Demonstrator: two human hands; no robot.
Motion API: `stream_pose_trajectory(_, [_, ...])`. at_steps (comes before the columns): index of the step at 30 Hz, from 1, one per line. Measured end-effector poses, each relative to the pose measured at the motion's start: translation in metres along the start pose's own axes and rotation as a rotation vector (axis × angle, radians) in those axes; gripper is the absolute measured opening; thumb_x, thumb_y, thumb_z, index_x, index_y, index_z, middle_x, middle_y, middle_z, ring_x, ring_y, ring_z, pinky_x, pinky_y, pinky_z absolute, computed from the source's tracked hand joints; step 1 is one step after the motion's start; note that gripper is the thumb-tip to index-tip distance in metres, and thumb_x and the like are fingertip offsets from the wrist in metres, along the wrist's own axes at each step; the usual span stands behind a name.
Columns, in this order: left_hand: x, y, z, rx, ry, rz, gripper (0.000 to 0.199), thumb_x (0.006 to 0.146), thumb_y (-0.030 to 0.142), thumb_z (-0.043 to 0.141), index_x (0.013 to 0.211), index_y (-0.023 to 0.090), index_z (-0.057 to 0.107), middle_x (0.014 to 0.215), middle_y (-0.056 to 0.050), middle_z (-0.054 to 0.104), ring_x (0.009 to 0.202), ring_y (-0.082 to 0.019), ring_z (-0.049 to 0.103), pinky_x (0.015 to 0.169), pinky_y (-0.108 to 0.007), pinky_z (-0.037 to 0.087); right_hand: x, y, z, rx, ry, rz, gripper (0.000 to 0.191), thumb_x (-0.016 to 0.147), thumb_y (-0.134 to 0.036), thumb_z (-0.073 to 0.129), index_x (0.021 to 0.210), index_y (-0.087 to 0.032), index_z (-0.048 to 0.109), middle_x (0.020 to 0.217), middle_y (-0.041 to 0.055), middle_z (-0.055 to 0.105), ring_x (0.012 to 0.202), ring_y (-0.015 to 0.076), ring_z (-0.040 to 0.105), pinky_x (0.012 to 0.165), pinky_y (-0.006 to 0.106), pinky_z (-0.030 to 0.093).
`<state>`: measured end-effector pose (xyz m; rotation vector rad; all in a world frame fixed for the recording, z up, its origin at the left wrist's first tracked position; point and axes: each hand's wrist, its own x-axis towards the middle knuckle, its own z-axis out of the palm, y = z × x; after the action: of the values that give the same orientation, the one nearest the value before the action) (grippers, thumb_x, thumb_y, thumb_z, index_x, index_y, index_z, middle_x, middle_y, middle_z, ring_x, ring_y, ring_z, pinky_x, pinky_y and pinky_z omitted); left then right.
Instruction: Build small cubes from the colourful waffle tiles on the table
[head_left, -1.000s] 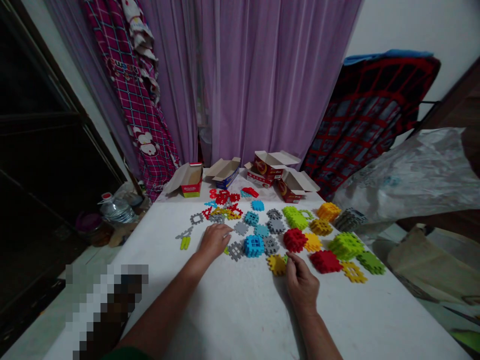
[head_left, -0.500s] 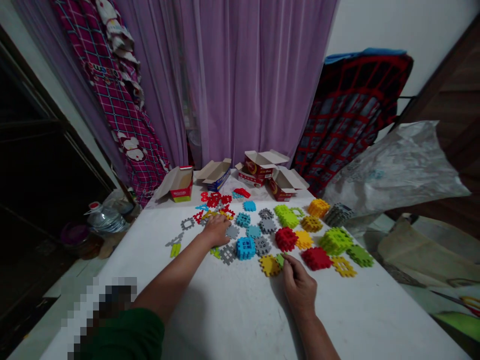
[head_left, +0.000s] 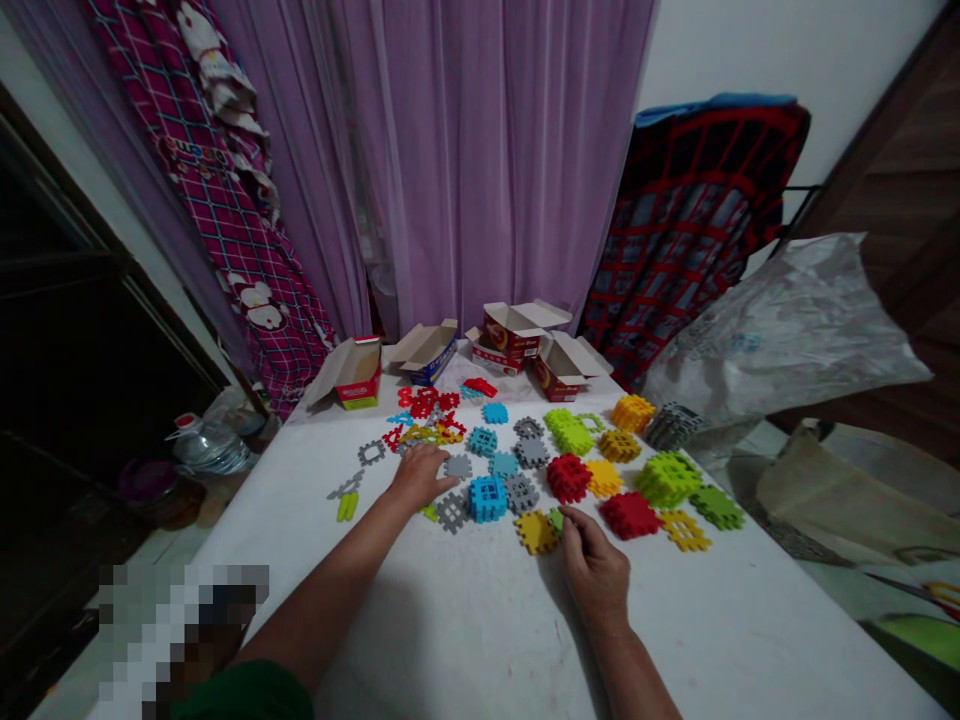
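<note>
One green waffle block (head_left: 556,519) seems pinched lightly by the right hand (head_left: 595,572), while the left hand (head_left: 420,477) is laid spread on the white surface (head_left: 450,620).

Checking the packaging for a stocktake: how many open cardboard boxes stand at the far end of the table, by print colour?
Red-printed boxes: 4
Blue-printed box: 1
Total: 5

The left hand (head_left: 420,478) rests on the white table (head_left: 450,620) near a gray plastic block (head_left: 457,466); the right hand (head_left: 595,570) touches a small green block (head_left: 556,519), just beside a yellow block (head_left: 536,532).
</note>
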<state>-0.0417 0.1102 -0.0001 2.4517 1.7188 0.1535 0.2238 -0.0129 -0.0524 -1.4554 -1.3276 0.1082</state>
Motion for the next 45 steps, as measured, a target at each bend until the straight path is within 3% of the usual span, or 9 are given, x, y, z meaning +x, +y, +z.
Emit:
stream_pose_trajectory(5, [-0.008, -0.008, 0.007, -0.062, 0.057, 0.015, 0.044, 0.086, 0.042, 0.065, 0.125, 0.024, 0.062, 0.124, -0.010, 0.064, 0.118, -0.029, 0.053, 0.103, -0.042, 0.038, -0.002, -0.001, 0.003, 0.024, 0.000, -0.006, 0.029, 0.089, -0.035, 0.054, 0.092, -0.015, 0.076, 0.067, 0.0038, 0.072, 0.049, 0.0114, 0.062, 0.053, 0.020, 0.050])
stream_pose_trajectory(14, [0.004, -0.008, 0.001, -0.043, -0.028, 0.014, 0.043, 0.080, 0.042, 0.069, 0.117, 0.021, 0.067, 0.122, -0.013, 0.064, 0.119, -0.034, 0.053, 0.104, -0.047, 0.037, -0.004, -0.007, 0.007, 0.031, 0.036, 0.071, 0.036, 0.091, -0.042, 0.051, 0.092, -0.016, 0.076, 0.055, -0.0006, 0.064, 0.041, 0.0089, 0.049, 0.047, 0.019, 0.044])
stream_pose_trajectory(24, [-0.003, -0.016, 0.002, -0.024, 0.033, 0.034, 0.039, 0.082, 0.043, 0.066, 0.116, 0.022, 0.067, 0.118, -0.011, 0.065, 0.117, -0.031, 0.054, 0.102, -0.043, 0.038, -0.002, -0.008, 0.009, 0.056, 0.074, 0.087, 0.034, 0.091, -0.041, 0.051, 0.091, -0.016, 0.075, 0.073, 0.0047, 0.073, 0.051, 0.0109, 0.059, 0.057, 0.021, 0.049])
stream_pose_trajectory(30, [-0.001, -0.015, -0.003, 0.023, 0.028, 0.021, 0.041, 0.085, 0.048, 0.064, 0.116, 0.021, 0.068, 0.118, -0.011, 0.065, 0.117, -0.031, 0.054, 0.101, -0.044, 0.038, 0.000, -0.010, 0.008, 0.056, 0.075, 0.082, 0.034, 0.090, -0.039, 0.052, 0.090, -0.016, 0.076, 0.063, 0.0025, 0.070, 0.045, 0.0095, 0.054, 0.051, 0.019, 0.046])
stream_pose_trajectory(37, [0.003, -0.004, 0.006, 0.016, 0.047, 0.015, 0.048, 0.082, 0.049, 0.068, 0.122, 0.022, 0.065, 0.123, -0.011, 0.066, 0.118, -0.031, 0.055, 0.101, -0.045, 0.038, 0.004, 0.001, 0.000, 0.019, -0.010, -0.005, 0.033, 0.089, -0.039, 0.054, 0.092, -0.015, 0.077, 0.056, -0.0002, 0.067, 0.040, 0.0095, 0.055, 0.045, 0.017, 0.045])
stream_pose_trajectory(41, [-0.005, -0.024, 0.004, -0.032, 0.182, -0.022, 0.031, 0.088, 0.040, 0.062, 0.115, 0.025, 0.068, 0.117, -0.007, 0.070, 0.114, -0.027, 0.058, 0.100, -0.041, 0.039, 0.002, 0.008, 0.003, 0.001, 0.019, -0.017, 0.035, 0.090, -0.042, 0.054, 0.091, -0.016, 0.077, 0.056, 0.0003, 0.067, 0.038, 0.0095, 0.052, 0.044, 0.018, 0.044])
stream_pose_trajectory(45, [-0.019, -0.059, 0.001, -0.042, 0.306, -0.211, 0.021, 0.091, 0.029, 0.055, 0.104, 0.027, 0.071, 0.114, -0.004, 0.071, 0.110, -0.024, 0.060, 0.097, -0.039, 0.041, -0.004, 0.009, 0.008, -0.007, 0.039, 0.011, 0.039, 0.090, -0.047, 0.054, 0.092, -0.016, 0.077, 0.059, 0.0019, 0.069, 0.039, 0.0097, 0.051, 0.046, 0.019, 0.046])
